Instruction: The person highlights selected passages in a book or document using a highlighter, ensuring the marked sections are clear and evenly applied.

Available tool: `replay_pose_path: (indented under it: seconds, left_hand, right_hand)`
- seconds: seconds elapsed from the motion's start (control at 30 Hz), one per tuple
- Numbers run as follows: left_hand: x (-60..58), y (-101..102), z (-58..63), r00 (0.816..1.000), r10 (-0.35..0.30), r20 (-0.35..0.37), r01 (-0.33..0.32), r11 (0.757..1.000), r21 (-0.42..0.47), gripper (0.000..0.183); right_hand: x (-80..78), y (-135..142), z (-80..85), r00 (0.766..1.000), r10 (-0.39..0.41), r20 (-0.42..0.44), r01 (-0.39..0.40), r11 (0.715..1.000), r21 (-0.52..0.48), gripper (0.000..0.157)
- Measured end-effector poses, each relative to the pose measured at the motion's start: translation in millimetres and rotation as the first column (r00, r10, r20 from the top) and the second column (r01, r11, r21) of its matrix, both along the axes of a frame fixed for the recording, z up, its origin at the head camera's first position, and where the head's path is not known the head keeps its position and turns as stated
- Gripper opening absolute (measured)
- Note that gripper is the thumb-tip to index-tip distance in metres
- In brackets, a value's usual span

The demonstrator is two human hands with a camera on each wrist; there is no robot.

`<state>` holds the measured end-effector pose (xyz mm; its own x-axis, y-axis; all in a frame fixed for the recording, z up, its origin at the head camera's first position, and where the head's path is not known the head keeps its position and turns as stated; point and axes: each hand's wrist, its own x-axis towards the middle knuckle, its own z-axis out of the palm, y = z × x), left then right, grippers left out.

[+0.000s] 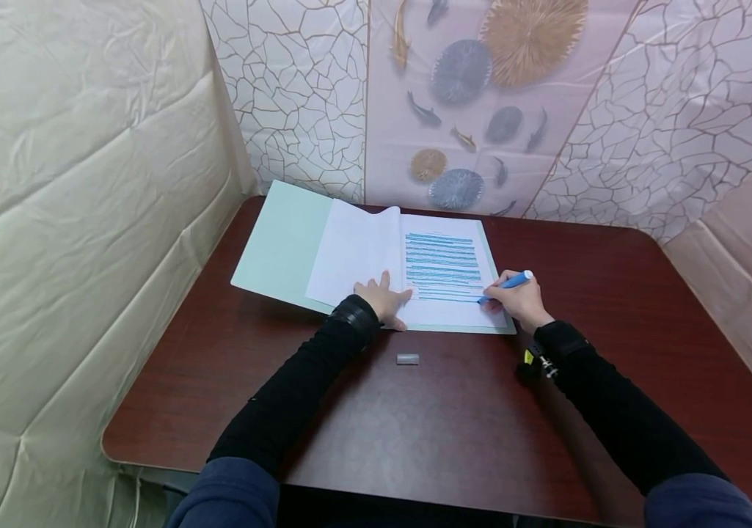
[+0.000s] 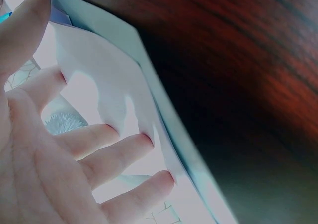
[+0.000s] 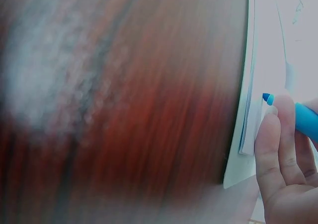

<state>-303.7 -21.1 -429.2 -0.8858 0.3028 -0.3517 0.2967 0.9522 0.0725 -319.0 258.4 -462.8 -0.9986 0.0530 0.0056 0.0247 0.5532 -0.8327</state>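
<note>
A light green folder [image 1: 283, 246] lies spread on the table with white pages inside. The right page [image 1: 444, 315] carries printed lines, most of them covered with blue marking. My left hand [image 1: 384, 299] rests near the fold at the lower edge, its fingers spread over the white paper [image 2: 94, 47]. At the right page's lower right, my right hand [image 1: 522, 303] pinches a blue highlighter [image 1: 516, 280]. Its blue tip [image 3: 268, 99] is down at the paper, at the end of the lowest marked line.
A small grey piece [image 1: 407, 359] lies on the dark red-brown table [image 1: 448, 433], just in front of the folder. Patterned cloth [image 1: 296, 88] hangs behind the table, and pale quilted fabric [image 1: 85, 183] stands along the left side.
</note>
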Motion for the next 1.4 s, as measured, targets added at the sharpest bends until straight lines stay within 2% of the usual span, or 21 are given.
replay_pose_path:
  seconds: [0.43, 1.4]
  left_hand:
    - [2.2, -1.6, 2.3, 1.000, -0.020, -0.001, 0.020, 1.000, 0.005, 0.082]
    - [-0.3, -1.3, 0.1, 1.000, -0.005, 0.008, 0.005, 1.000, 0.003, 0.081]
  right_hand:
    - [-0.4, 2.5, -0.3, 1.000, -0.002, 0.001, 0.002, 1.000, -0.007, 0.018]
    - [-0.3, 7.3, 1.6, 1.000, -0.010, 0.004, 0.010, 1.000, 0.003, 0.019]
